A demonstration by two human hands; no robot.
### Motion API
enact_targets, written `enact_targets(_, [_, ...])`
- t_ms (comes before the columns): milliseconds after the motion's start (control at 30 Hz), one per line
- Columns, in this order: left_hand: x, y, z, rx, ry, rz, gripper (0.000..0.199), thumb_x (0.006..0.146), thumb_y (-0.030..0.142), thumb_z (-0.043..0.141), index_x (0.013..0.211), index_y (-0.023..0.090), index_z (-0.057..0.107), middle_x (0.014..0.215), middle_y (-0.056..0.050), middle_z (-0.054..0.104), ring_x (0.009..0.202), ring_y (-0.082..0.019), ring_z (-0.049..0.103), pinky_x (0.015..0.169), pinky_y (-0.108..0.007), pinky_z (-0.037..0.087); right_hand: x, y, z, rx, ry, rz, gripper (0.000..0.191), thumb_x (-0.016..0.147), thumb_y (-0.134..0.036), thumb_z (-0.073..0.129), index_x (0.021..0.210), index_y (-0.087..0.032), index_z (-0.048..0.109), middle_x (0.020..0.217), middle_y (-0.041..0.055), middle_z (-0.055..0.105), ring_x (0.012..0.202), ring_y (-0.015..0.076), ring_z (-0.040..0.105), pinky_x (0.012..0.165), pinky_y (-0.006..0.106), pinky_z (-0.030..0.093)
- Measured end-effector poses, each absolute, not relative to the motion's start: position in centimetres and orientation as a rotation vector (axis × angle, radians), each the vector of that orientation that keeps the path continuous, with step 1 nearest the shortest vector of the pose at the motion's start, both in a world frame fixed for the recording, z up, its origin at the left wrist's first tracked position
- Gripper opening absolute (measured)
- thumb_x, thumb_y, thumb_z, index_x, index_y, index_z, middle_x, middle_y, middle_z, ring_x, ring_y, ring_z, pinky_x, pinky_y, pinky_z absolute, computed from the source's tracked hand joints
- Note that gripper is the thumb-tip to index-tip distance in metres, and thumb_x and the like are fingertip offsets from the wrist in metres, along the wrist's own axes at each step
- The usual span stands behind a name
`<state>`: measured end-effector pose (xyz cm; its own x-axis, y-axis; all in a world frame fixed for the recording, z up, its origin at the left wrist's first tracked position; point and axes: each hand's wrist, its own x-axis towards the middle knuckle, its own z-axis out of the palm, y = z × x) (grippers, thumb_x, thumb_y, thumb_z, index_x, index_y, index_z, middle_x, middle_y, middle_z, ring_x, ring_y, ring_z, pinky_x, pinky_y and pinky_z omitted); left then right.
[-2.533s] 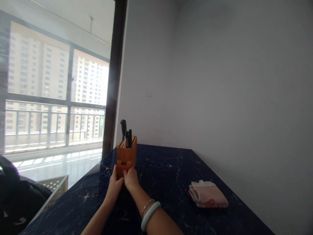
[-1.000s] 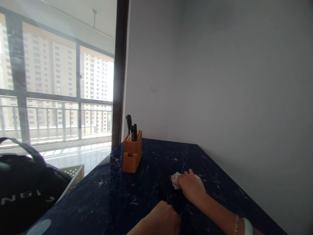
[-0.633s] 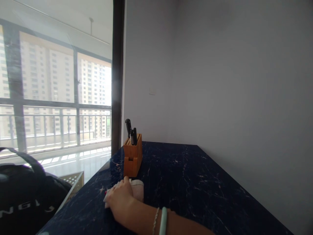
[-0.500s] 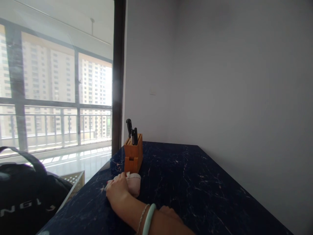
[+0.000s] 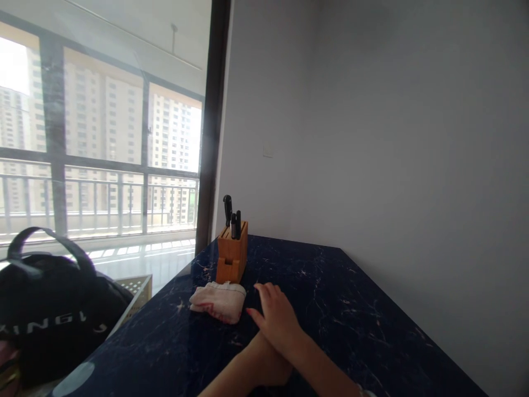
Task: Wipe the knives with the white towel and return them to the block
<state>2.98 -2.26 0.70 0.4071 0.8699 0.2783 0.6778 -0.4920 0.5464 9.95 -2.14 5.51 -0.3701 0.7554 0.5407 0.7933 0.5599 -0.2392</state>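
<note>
A folded pale cloth (image 5: 219,302) with red marks lies on the dark blue marbled table (image 5: 326,314), just in front of a wooden knife block (image 5: 232,259). To the right of the cloth is my right hand (image 5: 278,315), its fingers stretched out and thumb apart, holding nothing and not touching the cloth. My left hand (image 5: 266,361) is lower down, crossed beneath my right wrist. The fingers of my left hand are hidden, so what they hold, if anything, does not show.
Black-handled knives (image 5: 228,210) stand in the block. At the left, beside the table, are a black bag (image 5: 53,309) with white letters and a light perforated basket (image 5: 140,286). A grey wall (image 5: 392,165) rises behind and right; windows are on the left.
My right hand has let go of the cloth and moved right. The cloth now shows spread flatter. My left forearm has come into view, and the whole view has shifted slightly.
</note>
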Motion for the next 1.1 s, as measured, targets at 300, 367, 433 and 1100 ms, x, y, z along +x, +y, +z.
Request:
enact_targets(300, [2.9, -2.8, 1.6, 2.816, 1.322, 0.463, 0.020, 0.077, 0.016, 0.039, 0.077, 0.020, 0.058, 0.079, -0.003, 0.066, 0.073, -0.019, 0.062, 0.063, -0.027, 0.044, 21.6, -2.2, 0.3, -1.495, -2.209, 0.355, 0.049, 0.086, -0.041, 0.032, 0.123, -0.011, 0.042, 0.121, 0.0123, 0.048, 0.114, 0.0205, 0.042, 0.097, 0.031, 0.031])
enact_targets(367, [2.7, -2.5, 2.0, 2.789, 1.387, 0.501, 0.018, 0.075, 0.015, 0.040, 0.077, 0.021, 0.057, 0.080, -0.002, 0.065, 0.074, -0.017, 0.061, 0.063, -0.025, 0.043, 21.9, -2.5, -0.2, -1.493, -2.258, 0.426, 0.053, 0.086, -0.043, 0.032, 0.127, -0.008, 0.038, 0.128, 0.0130, 0.042, 0.120, 0.0203, 0.036, 0.101, 0.031, 0.027])
enact_targets(433, [2.4, -2.2, 2.4, 2.766, 1.484, 0.531, 0.017, 0.074, 0.015, 0.040, 0.076, 0.021, 0.056, 0.080, -0.002, 0.065, 0.075, -0.017, 0.060, 0.064, -0.024, 0.042, 22.0, -2.7, -0.3, -1.490, -2.288, 0.453, 0.057, 0.086, -0.044, 0.033, 0.130, -0.008, 0.033, 0.133, 0.0127, 0.036, 0.123, 0.0204, 0.031, 0.103, 0.031, 0.023])
enact_targets(1100, [3.4, -2.2, 0.4, 2.821, 1.541, 0.211, 0.030, 0.080, 0.018, 0.033, 0.080, 0.017, 0.063, 0.080, -0.010, 0.069, 0.072, -0.024, 0.065, 0.063, -0.034, 0.050, 22.2, -1.4, -2.0, -1.555, -2.488, 0.224, 0.054, 0.085, -0.044, 0.033, 0.130, -0.014, 0.036, 0.136, 0.0093, 0.032, 0.125, 0.0232, 0.027, 0.104, 0.036, 0.023])
